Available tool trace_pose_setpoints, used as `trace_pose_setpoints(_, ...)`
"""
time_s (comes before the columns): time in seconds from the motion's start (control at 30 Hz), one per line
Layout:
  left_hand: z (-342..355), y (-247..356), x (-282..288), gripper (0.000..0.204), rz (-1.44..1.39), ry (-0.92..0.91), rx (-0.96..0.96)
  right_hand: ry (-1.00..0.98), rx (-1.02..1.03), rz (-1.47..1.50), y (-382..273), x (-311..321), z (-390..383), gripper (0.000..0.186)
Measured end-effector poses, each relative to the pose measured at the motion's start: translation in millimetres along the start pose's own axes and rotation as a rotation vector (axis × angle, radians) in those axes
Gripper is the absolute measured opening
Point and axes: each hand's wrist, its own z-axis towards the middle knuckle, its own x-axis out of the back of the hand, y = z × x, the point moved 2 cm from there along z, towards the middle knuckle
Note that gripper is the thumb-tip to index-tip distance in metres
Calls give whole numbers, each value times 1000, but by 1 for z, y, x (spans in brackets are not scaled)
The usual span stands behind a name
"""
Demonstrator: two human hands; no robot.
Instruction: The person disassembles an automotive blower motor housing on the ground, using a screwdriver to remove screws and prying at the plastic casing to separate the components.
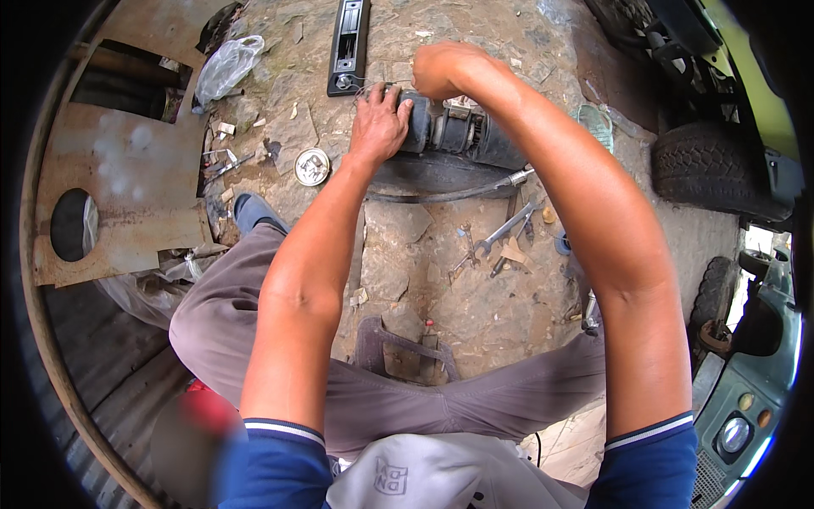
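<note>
A dark cylindrical machine part, like a motor, lies crosswise on a black curved slab on the stone ground. My left hand is wrapped over its left end, fingers on top and thumb on the near side. Above the part's middle, my right hand is closed in a fist, knuckles up. Something short shows just under that fist, but my fingers hide what it is. Thin wires stick out near my left fingertips. A black cable with a metal end runs along the slab's near edge.
A long black slotted frame lies beyond my left hand. Left of my forearm sits a round tin of small parts. Wrenches lie between my arms, near a dark metal bracket. Rusty sheet metal stands left; a tyre is right.
</note>
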Motion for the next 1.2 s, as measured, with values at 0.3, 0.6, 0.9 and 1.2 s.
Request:
trace_pose_setpoints(0.3,2,0,2,48,-9,-14,0,-49,194,-44,9,-1,7,42)
trace_pose_setpoints(0.6,-1,0,5,48,-15,-27,9,24,-61,-60,-5,1,-8,33)
trace_pose_setpoints(0.9,-2,1,5,49,-31,-28,18,1,-271,65,-8,8,1,27)
trace_pose_setpoints(1.2,-4,0,-1,49,-27,-18,-1,-72,-94,23,9,-13,10,34)
